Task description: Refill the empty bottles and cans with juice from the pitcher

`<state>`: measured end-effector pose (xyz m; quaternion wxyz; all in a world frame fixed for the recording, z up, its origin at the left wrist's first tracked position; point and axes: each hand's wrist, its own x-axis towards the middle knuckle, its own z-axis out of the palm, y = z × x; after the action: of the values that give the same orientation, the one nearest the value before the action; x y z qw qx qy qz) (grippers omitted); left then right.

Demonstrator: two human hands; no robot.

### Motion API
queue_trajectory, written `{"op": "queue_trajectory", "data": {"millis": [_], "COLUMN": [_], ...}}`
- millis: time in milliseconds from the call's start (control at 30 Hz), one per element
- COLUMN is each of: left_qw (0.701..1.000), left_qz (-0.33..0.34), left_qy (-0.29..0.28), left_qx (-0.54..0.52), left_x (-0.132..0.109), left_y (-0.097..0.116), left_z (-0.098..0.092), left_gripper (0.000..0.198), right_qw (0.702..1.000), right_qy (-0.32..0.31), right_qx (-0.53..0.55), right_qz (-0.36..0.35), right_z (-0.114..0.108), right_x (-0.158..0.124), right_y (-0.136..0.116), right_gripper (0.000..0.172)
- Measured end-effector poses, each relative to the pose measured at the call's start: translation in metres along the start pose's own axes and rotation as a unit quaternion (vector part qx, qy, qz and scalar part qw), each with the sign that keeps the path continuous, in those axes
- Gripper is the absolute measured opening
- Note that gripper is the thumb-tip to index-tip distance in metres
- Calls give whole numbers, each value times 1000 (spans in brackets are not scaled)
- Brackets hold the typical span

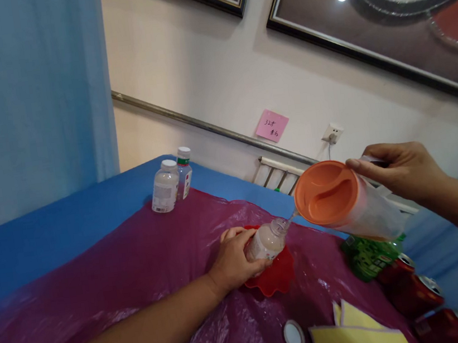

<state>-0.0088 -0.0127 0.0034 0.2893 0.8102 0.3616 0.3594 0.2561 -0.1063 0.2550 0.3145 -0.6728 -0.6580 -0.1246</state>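
Observation:
My left hand (234, 258) is wrapped round a clear plastic bottle (267, 241) with no cap on, tilted to the right over a red scalloped dish (274, 275). In my right hand (405, 165) is a translucent pitcher (380, 210) with an orange lid (327, 192), tipped so that its spout points at the bottle's mouth. A thin stream of liquid runs between spout and mouth. The grip on the pitcher is partly hidden behind the fingers. A white cap (293, 335) lies on the purple plastic sheet (215, 319) nearer to me.
Two capped bottles, a wide one (165, 186) and a slimmer one (184, 172), stand at the back left. Yellow cloths (356, 337) lie at the front right. Several red cans (416, 290) and a green package (367, 257) line the right side. A metal rail (206, 123) crosses the wall behind.

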Motion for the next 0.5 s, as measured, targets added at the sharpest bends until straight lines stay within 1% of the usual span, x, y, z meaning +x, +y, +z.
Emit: {"op": "queue_trajectory", "data": {"millis": [500], "left_qw": [1000], "left_qz": [-14], "left_qy": [-17], "left_qx": [-9], "left_x": [0], "left_y": [3], "left_z": [-1], "left_gripper": [73], "right_qw": [1000], "right_qy": [-18], "right_qx": [3], "right_qz": [4], "right_z": [6], "right_x": [3], "right_y": [-1], "right_gripper": [62]}}
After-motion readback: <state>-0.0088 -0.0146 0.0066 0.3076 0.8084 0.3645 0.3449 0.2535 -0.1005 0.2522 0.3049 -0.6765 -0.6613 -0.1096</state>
